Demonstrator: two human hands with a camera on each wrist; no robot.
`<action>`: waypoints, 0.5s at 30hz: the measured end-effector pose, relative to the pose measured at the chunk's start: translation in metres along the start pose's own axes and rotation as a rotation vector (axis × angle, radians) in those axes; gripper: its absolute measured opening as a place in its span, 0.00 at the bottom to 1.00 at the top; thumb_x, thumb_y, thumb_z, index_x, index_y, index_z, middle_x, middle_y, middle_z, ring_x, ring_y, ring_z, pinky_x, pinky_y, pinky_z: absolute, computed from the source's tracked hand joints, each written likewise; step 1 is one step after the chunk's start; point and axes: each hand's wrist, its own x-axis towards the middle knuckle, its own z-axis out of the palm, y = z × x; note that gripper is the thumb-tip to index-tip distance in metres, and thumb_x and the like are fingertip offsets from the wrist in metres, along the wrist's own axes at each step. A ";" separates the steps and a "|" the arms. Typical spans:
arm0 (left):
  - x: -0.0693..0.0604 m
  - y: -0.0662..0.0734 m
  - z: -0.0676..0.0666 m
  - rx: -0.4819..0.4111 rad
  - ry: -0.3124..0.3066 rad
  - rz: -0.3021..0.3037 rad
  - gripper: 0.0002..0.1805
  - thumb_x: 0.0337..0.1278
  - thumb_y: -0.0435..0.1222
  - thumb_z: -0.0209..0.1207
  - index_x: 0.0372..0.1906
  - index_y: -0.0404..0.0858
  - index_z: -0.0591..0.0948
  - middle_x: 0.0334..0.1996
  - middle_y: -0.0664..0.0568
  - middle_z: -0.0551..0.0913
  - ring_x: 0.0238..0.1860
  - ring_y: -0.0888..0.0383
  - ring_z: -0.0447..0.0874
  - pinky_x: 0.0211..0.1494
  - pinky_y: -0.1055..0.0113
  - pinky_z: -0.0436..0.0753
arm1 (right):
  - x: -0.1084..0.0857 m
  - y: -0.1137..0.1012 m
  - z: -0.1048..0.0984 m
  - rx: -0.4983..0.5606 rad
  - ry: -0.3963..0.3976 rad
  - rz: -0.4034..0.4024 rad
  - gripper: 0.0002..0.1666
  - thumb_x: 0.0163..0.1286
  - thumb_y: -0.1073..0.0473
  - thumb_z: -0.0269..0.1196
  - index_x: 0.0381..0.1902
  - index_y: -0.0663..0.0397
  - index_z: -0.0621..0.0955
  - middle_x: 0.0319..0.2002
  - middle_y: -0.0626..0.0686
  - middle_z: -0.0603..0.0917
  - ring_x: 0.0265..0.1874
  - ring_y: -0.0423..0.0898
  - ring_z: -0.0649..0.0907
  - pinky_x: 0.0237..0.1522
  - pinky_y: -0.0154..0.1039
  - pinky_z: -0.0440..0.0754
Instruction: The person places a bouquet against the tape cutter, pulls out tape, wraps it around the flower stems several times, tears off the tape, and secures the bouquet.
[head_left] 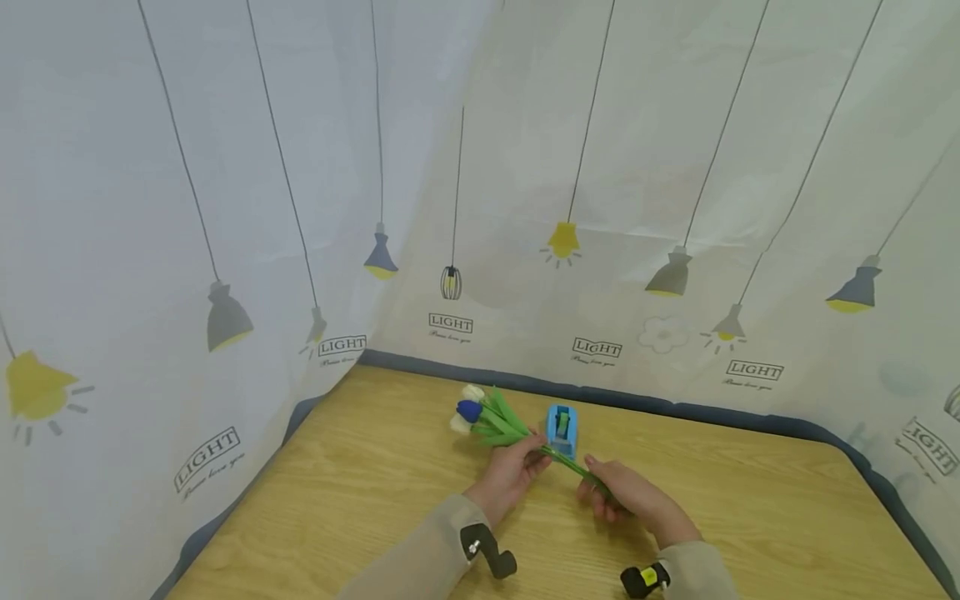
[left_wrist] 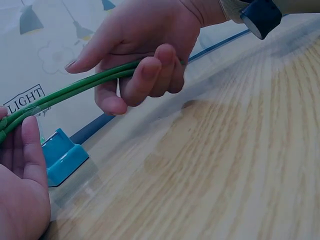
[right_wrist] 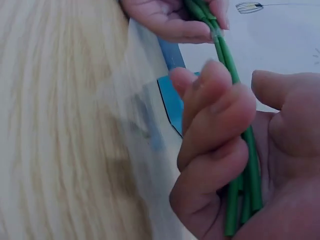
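A small bunch of artificial tulips (head_left: 501,417), one blue bloom with white ones and green leaves, is held slantwise above the table. My left hand (head_left: 512,473) grips the stems just below the leaves. Lower down, the fingers of my right hand (head_left: 626,492) curl round the stem ends, as the green stems (right_wrist: 252,165) across the palm show in the right wrist view. A strip of clear tape (left_wrist: 31,111) appears wrapped on the stems beside the left fingers. Just behind the stems stands a blue tape dispenser (head_left: 562,429), partly covered by them.
The wooden table (head_left: 360,483) has a dark blue edge (head_left: 480,377) along its back and sides. Pale curtains (head_left: 510,183) printed with hanging lamps rise behind and at the left. A camera is strapped on each wrist over beige sleeves (head_left: 420,550).
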 end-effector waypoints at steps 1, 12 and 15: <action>0.000 0.000 0.000 0.006 -0.003 0.001 0.10 0.72 0.27 0.60 0.33 0.43 0.80 0.34 0.55 0.85 0.36 0.63 0.87 0.45 0.73 0.89 | -0.001 0.001 0.000 0.039 -0.016 0.027 0.41 0.89 0.38 0.38 0.40 0.62 0.86 0.18 0.43 0.79 0.15 0.35 0.72 0.20 0.29 0.71; 0.001 -0.002 0.001 0.017 0.001 -0.005 0.09 0.70 0.28 0.62 0.33 0.43 0.82 0.34 0.54 0.87 0.35 0.63 0.88 0.45 0.74 0.89 | -0.001 0.007 -0.004 0.199 -0.117 0.094 0.33 0.88 0.38 0.42 0.29 0.48 0.79 0.15 0.38 0.65 0.15 0.36 0.61 0.20 0.29 0.61; 0.002 -0.002 0.001 0.010 -0.009 0.000 0.08 0.71 0.29 0.62 0.34 0.43 0.82 0.35 0.54 0.87 0.36 0.63 0.88 0.45 0.73 0.89 | 0.001 0.005 -0.004 0.159 -0.104 0.080 0.30 0.88 0.40 0.43 0.27 0.47 0.76 0.15 0.39 0.65 0.15 0.36 0.61 0.19 0.29 0.61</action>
